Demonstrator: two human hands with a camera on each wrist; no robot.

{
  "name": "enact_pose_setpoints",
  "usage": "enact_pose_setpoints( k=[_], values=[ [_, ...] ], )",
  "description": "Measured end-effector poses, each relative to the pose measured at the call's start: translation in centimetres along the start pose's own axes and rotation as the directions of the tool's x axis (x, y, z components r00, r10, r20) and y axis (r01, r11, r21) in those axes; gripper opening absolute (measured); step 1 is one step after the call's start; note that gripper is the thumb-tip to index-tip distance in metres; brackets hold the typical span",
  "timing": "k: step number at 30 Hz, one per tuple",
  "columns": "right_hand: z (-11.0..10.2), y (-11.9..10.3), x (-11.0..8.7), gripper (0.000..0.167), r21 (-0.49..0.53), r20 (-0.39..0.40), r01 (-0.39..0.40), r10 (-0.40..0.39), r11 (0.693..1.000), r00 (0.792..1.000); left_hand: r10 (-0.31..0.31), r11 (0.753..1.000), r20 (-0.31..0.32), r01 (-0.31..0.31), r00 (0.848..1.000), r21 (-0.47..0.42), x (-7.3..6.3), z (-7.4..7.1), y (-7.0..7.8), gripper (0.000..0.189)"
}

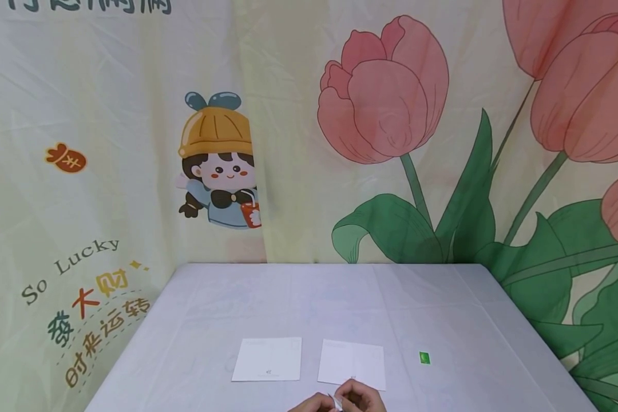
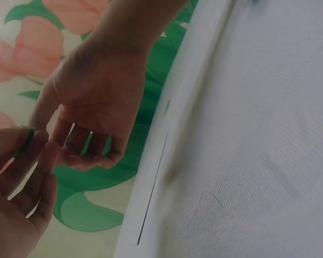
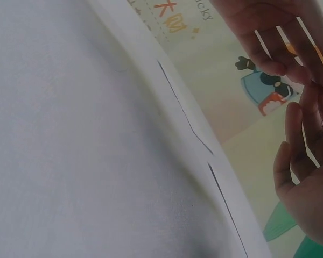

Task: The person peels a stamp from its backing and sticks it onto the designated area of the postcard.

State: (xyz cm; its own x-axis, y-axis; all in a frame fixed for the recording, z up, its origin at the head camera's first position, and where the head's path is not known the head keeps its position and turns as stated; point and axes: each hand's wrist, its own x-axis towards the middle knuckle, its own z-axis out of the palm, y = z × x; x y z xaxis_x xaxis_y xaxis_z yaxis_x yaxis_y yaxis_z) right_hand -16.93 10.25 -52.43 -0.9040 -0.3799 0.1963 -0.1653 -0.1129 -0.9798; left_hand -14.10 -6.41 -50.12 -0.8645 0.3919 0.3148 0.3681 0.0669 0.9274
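Note:
In the head view both hands meet at the bottom edge, in front of two white postcards. My left hand point(image 1: 314, 403) pinches a small stamp point(image 1: 337, 403) whose pale side faces up. From the other side my right hand point(image 1: 361, 396), fingers bent, grips the same piece. A thin dark green edge of the stamp point(image 2: 26, 142) shows between the left thumb and forefinger in the left wrist view. The right postcard point(image 1: 351, 360) lies just beyond the right hand, which overlaps its lower edge. Beside it lies the left postcard point(image 1: 270, 357).
A small green stamp point(image 1: 424, 358) lies right of the postcards. A pale cloth covers the table point(image 1: 329, 297). Behind it hangs a printed curtain point(image 1: 288, 143) with tulips and a cartoon figure.

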Motion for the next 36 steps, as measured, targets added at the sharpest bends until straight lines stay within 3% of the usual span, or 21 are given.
enact_pose_setpoints(
  k=[7,14,20,30,36],
  values=[
    [0.09,0.26,0.05,0.024,0.026,-0.021,0.000,0.001,1.000,1.000,0.056,0.998,0.018,-0.056,0.998,0.020,0.18,-0.08,-0.46,0.014],
    [0.04,0.22,0.00,0.022,0.005,-0.032,0.010,-0.010,1.000,0.999,0.017,1.000,0.051,-0.017,0.999,-0.006,0.35,-0.41,-0.38,0.015],
    [0.00,0.04,-0.03,0.013,-0.038,-0.074,0.034,-0.037,0.999,0.997,0.030,0.999,0.086,-0.027,0.996,-0.035,0.50,-0.53,-0.46,0.015],
    [-0.18,-0.44,-0.20,0.023,-0.028,-0.021,-0.032,0.031,0.999,0.999,-0.029,0.997,0.059,0.033,0.998,-0.070,0.36,-0.35,-0.13,0.015],
    [-0.31,-0.37,-0.34,0.032,0.009,-0.018,-0.031,0.031,0.999,0.999,-0.033,0.999,0.018,0.033,0.999,-0.010,0.31,-0.16,0.15,0.015]
  ],
)
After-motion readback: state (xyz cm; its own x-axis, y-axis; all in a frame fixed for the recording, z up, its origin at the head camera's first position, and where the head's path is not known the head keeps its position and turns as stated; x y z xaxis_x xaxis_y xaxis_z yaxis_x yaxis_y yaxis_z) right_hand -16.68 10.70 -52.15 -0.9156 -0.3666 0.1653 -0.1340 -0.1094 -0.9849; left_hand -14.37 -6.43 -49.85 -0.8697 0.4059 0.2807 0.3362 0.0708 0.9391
